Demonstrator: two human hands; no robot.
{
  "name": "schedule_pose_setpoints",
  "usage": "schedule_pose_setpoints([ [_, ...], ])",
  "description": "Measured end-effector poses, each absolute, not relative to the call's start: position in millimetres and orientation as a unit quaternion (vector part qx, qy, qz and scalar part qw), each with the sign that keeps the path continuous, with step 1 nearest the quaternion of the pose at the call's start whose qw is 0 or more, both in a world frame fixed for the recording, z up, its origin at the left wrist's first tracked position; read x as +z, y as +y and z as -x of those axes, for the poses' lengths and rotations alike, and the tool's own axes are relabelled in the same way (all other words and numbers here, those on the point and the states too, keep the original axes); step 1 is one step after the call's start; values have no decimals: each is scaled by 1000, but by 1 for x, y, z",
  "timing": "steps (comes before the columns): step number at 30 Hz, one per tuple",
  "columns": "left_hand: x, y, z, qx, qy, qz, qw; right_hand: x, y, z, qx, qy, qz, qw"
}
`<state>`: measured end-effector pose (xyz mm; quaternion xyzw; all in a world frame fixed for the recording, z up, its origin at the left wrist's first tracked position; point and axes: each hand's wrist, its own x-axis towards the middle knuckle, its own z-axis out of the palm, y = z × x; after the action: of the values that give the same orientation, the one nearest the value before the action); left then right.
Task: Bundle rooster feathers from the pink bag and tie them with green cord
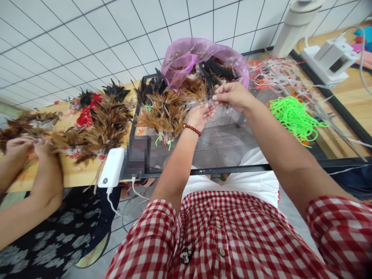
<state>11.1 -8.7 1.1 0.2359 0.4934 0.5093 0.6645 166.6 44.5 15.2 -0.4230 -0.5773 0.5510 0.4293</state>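
Note:
In front of the purple plastic bag (181,48), my left hand (202,115) is turned palm up with its fingers stretched out, a beaded bracelet (192,130) on its wrist. My right hand (232,96) is just above and to the right, thumb and fingertips pinched together. Whatever lies in that pinch is too small to make out. Brown feathers (192,88) and long black feathers (216,73) fill the open bag behind my hands. A bundle of brown feathers (167,112) with bright green ties lies to the left of my left hand.
Green cord (292,118) and white-and-red strings (279,73) lie at right on the glass tabletop (215,145). A white bottle (295,29) and power strip (327,62) stand behind. At left are a power bank (112,167), feather bundles (109,122) and another person's hands (29,147).

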Motion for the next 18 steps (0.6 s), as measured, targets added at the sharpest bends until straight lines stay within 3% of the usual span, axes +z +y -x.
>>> schedule_pose_setpoints([
  [7, 5, -11, -11, 495, 479, -255, 679, 4, 44, -151, 513, -561, 420, 496],
  [18, 6, -12, -11, 483, 463, -275, 691, 0, 44, -143, 496, -582, 408, 498],
])
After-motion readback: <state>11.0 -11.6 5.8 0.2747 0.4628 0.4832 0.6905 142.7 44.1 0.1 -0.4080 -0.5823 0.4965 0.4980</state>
